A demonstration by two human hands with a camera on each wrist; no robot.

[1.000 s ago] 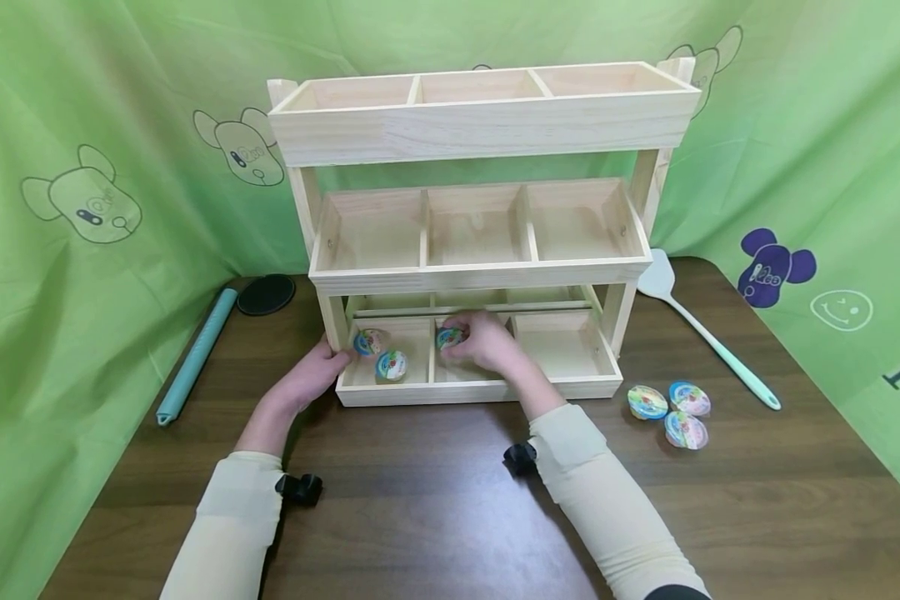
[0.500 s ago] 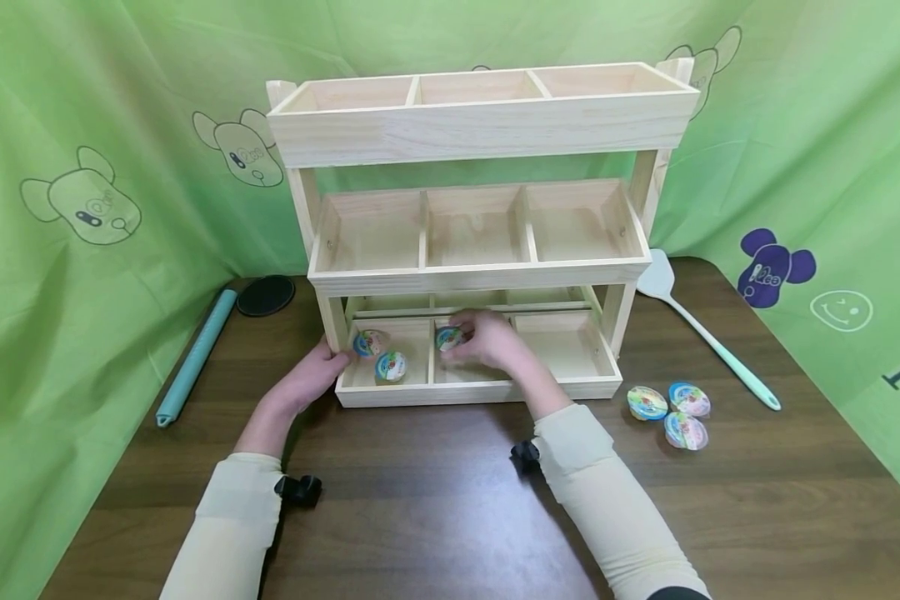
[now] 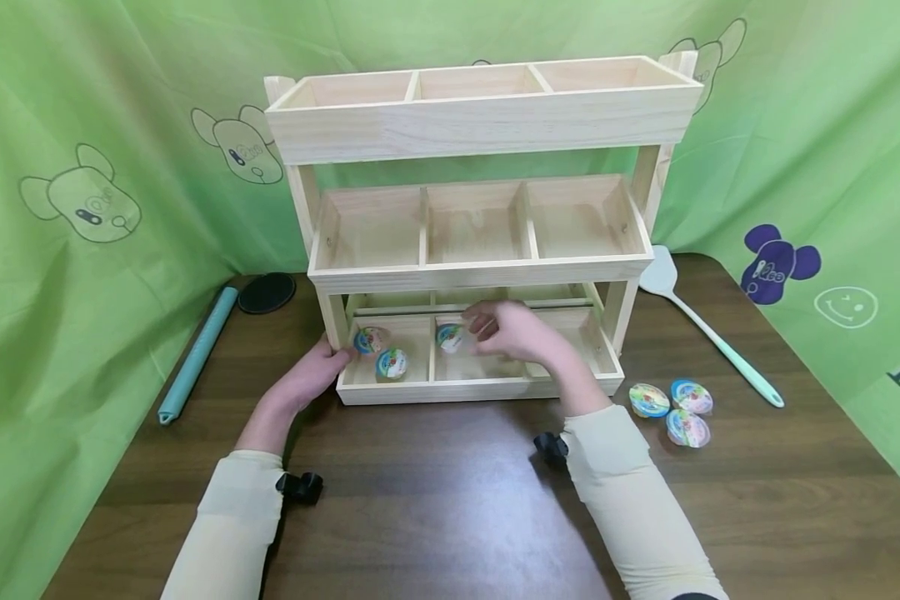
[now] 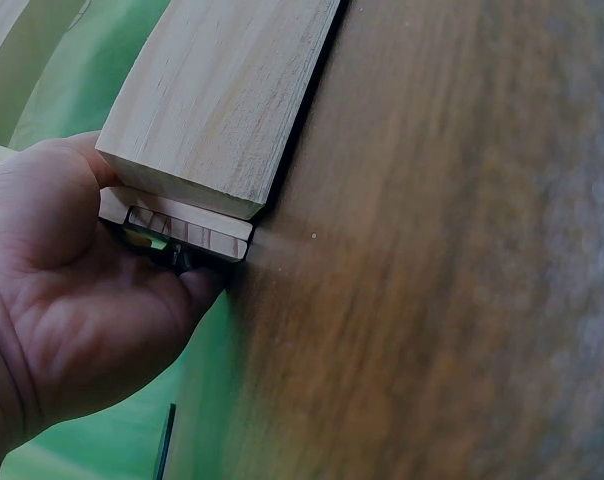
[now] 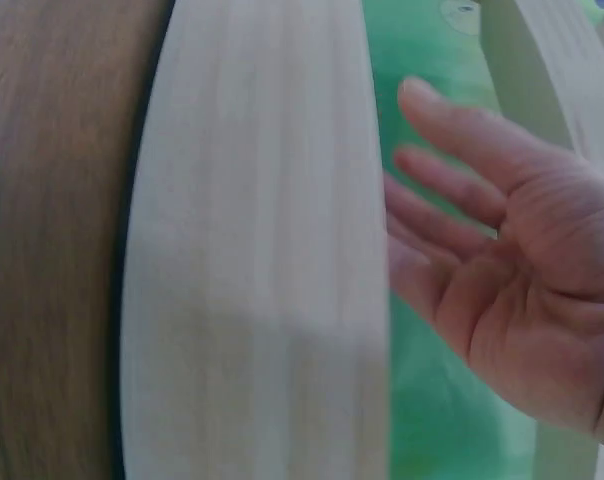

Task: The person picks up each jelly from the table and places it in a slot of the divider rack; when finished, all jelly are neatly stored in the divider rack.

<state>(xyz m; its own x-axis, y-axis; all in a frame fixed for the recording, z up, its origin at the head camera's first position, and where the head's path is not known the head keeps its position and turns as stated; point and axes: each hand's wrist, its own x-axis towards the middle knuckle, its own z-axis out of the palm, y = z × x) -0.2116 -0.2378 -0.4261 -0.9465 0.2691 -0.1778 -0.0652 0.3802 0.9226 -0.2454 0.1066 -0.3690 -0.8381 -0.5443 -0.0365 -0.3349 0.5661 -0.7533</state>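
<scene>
just left of the empty right hand (image 3: 521,335) lies a round jelly cup (image 3: 450,337), farther from the left hand (image 3: 311,377), which grips the wooden rack (image 3: 487,125).

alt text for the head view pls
A person's right hand hovers, holding nothing, beside a small cup in the bottom middle compartment of a wooden rack; the left hand grips its lower left side. Two cups sit in the bottom left compartment, three more cups on the table.

2 arms (image 3: 641,492) reach forward, left hand (image 3: 311,379) gripping, right hand (image 3: 521,333) loose, fingers (image 5: 452,183) parted.
</scene>
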